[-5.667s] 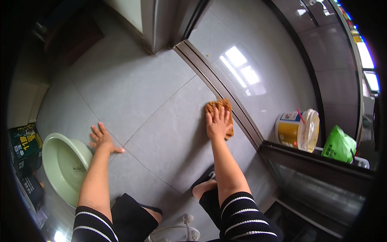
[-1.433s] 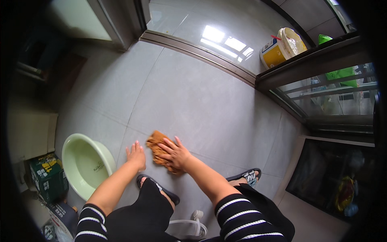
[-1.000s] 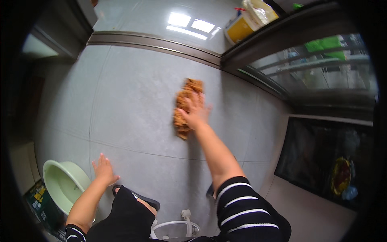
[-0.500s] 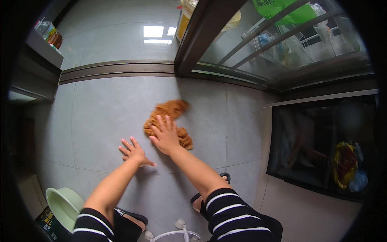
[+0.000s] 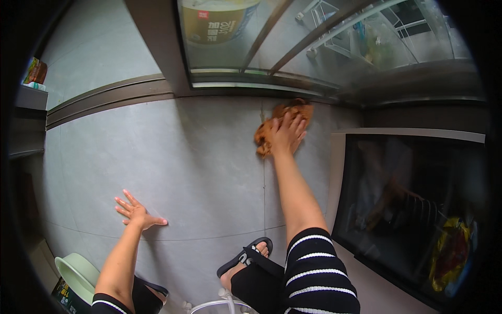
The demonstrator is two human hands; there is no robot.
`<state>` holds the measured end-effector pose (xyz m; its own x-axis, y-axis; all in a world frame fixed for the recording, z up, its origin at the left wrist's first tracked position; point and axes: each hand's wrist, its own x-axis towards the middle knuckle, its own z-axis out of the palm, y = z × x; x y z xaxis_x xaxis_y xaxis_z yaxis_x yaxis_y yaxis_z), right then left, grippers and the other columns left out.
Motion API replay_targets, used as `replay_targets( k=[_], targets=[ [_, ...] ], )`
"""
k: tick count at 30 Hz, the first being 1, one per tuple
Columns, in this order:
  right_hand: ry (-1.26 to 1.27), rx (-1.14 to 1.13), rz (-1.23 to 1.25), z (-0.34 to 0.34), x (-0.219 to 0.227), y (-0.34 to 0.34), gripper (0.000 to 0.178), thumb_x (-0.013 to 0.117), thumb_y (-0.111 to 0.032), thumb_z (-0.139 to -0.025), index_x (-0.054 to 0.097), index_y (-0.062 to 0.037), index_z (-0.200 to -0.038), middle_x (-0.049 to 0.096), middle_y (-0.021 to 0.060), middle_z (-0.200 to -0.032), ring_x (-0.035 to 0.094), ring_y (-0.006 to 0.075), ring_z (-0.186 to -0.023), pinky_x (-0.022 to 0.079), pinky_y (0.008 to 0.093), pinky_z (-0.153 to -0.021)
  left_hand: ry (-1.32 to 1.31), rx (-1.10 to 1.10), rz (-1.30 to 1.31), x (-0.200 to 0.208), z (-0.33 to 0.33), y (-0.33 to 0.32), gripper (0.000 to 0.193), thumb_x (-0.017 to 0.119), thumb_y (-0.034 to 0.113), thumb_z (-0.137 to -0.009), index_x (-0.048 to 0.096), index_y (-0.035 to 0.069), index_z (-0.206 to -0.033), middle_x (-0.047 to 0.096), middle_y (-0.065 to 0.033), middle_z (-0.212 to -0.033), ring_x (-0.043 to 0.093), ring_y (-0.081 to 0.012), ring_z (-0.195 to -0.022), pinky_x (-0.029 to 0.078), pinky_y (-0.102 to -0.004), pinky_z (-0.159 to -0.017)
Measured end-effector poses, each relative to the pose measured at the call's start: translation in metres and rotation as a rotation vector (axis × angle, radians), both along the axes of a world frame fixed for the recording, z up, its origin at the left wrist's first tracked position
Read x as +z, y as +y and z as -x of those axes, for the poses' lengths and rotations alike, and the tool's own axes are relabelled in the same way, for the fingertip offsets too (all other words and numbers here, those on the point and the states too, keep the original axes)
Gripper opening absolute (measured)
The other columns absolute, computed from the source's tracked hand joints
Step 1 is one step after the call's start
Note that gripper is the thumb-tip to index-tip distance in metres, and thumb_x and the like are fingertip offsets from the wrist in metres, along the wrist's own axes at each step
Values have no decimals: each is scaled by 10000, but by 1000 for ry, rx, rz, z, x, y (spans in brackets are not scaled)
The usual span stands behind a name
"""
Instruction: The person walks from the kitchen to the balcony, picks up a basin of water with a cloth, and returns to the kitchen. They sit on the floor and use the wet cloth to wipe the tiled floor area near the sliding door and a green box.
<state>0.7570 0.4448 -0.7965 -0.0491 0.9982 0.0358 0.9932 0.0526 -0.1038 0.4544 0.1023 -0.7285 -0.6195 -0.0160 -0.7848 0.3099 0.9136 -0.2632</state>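
A crumpled orange-brown cloth point(image 5: 265, 137) lies on the grey tiled floor, close to the dark frame of the glass door. My right hand point(image 5: 286, 137) presses down on it with the palm flat and the fingers stretched out over the fabric. Part of the cloth is hidden beneath the palm. Farther left and nearer to me, my left hand point(image 5: 137, 213) rests on or just over the bare tile. Its fingers are spread and nothing is in them.
A sliding glass door point(image 5: 235, 73) with dark bars stands along the far side, a white bucket point(image 5: 217, 26) behind it. To the right is a dark glass-fronted cabinet point(image 5: 397, 204). A pale green basin point(image 5: 78, 277) sits at the lower left. A white-framed stool point(image 5: 219, 306) is between my feet.
My right hand has pushed the cloth away and to the right, up near the door frame. The left hand has shifted left, and the view has moved right.
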Motion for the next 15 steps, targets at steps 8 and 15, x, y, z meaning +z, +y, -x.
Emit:
replay_targets(
  k=[8, 15],
  targets=[
    [-22, -394, 167, -53, 15, 104, 733, 400, -530, -891, 232, -136, -1485, 173, 256, -1538, 98, 394, -1446, 102, 493, -1165, 28, -18, -18, -12, 2, -7, 1710, 968, 409, -376, -387, 149, -1385, -332, -267, -1475, -200, -465, -1402, 170, -667, -1072],
    [73, -433, 190, -70, 39, 67, 750, 401, -503, -889, 174, -150, -1511, 180, 185, -1558, 110, 336, -1456, 139, 485, -1160, 0, -35, 13, -3, -4, 6, 1695, 962, 420, -397, -384, 128, -1384, -327, -277, -1473, -181, -469, -1405, 174, -651, -1082]
  ],
)
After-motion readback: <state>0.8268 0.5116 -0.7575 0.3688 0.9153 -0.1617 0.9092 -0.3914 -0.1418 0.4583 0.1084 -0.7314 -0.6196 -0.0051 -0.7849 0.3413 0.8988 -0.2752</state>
